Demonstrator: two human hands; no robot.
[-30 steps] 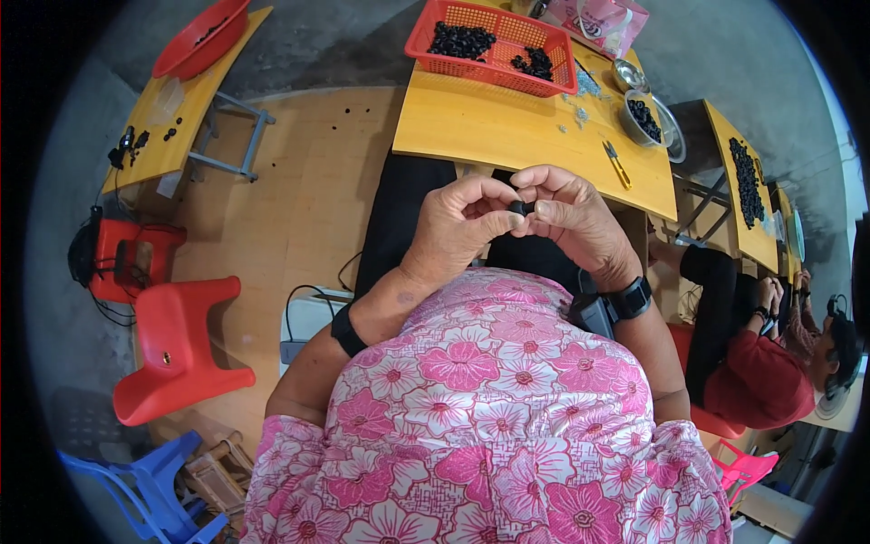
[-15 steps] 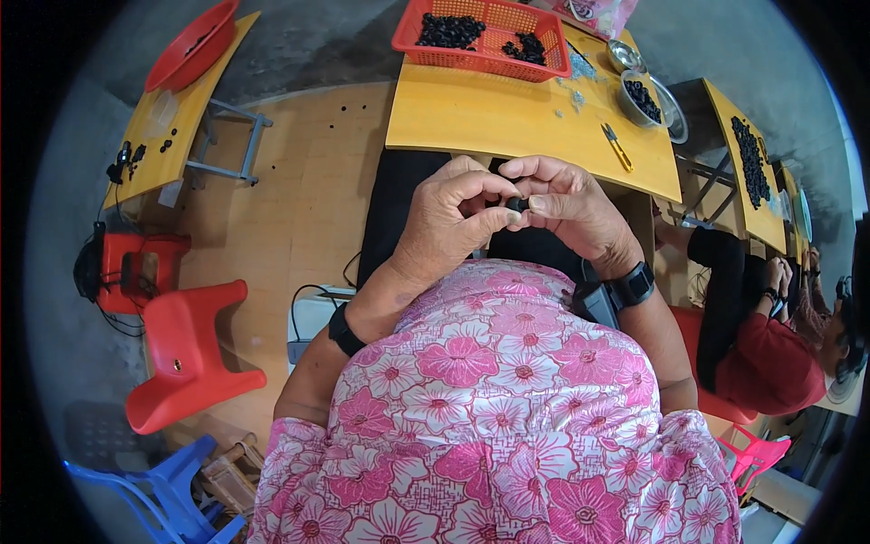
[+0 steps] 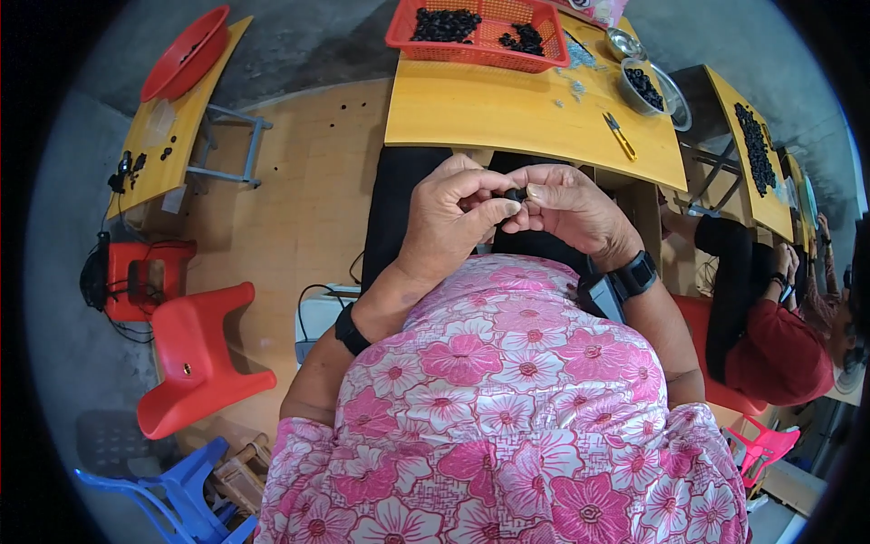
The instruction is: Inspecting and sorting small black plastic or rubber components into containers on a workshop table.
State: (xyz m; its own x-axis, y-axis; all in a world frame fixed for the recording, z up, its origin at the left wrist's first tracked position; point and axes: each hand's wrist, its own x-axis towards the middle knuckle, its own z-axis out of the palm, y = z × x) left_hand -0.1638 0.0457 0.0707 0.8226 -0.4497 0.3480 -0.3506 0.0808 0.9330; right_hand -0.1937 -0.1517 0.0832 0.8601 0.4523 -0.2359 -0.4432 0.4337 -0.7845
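Observation:
Between the fingertips of both my hands sits a small black round piece point(image 3: 516, 194), mostly covered by the fingers; its exact kind cannot be made out. My left hand point(image 3: 458, 210) pinches it from the left with thumb and forefinger. From the other side my right hand point(image 3: 573, 208) grips it, thumb on top and the other fingers curled beneath. Both hands are held over my lap, just short of the near edge of the yellow table point(image 3: 489, 113). A pair of yellow-handled thread snips point(image 3: 620, 136) lies on that table to the right.
A red plastic basket point(image 3: 485, 56) with black pieces stands at the table's back. Beside it are a bowl of black pieces point(image 3: 643, 89) and a small metal bowl point(image 3: 623, 43). Red chairs point(image 3: 195, 354) stand left. At right a person in red point(image 3: 779, 354) sits near another table.
The black piece shows less between my fingers, and the right-hand fingers have curled in more tightly. The view has shifted slightly.

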